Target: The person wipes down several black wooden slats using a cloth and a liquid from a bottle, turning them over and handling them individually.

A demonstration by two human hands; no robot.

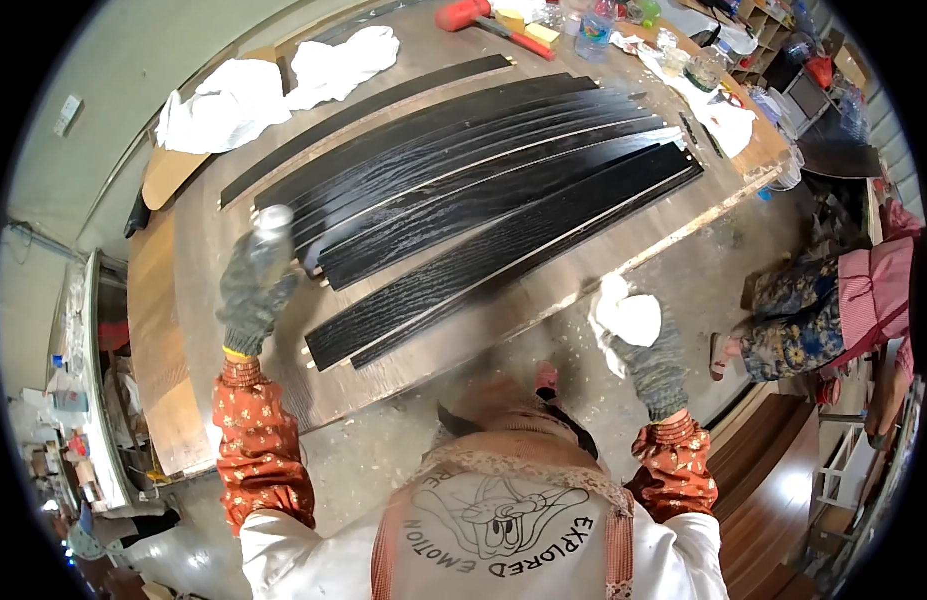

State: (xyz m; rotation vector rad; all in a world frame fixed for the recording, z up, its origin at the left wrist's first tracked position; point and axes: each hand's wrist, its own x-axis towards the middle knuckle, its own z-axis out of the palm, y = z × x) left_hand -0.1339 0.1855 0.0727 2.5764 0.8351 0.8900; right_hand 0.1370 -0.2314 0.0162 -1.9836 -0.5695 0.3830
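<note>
On the table lie several long black wood-grain boards [454,170], set side by side at a slant. One black board [494,257] lies nearest me, with a narrow black strip [524,262] along its front edge. My left hand [256,285], in a grey-green glove, is beside the boards' left ends. It is closed around a blurred object with a round whitish end [274,220]; its kind is unclear. Off the table's front edge, my right hand [654,365], gloved alike, grips a bunched white cloth [630,316].
White cloths [229,105] lie at the far left. A mallet with a red head [464,14], a plastic bottle [596,30] and clutter occupy the far right. A person [864,290] stands at the right. Brown boards [754,470] are stacked at lower right.
</note>
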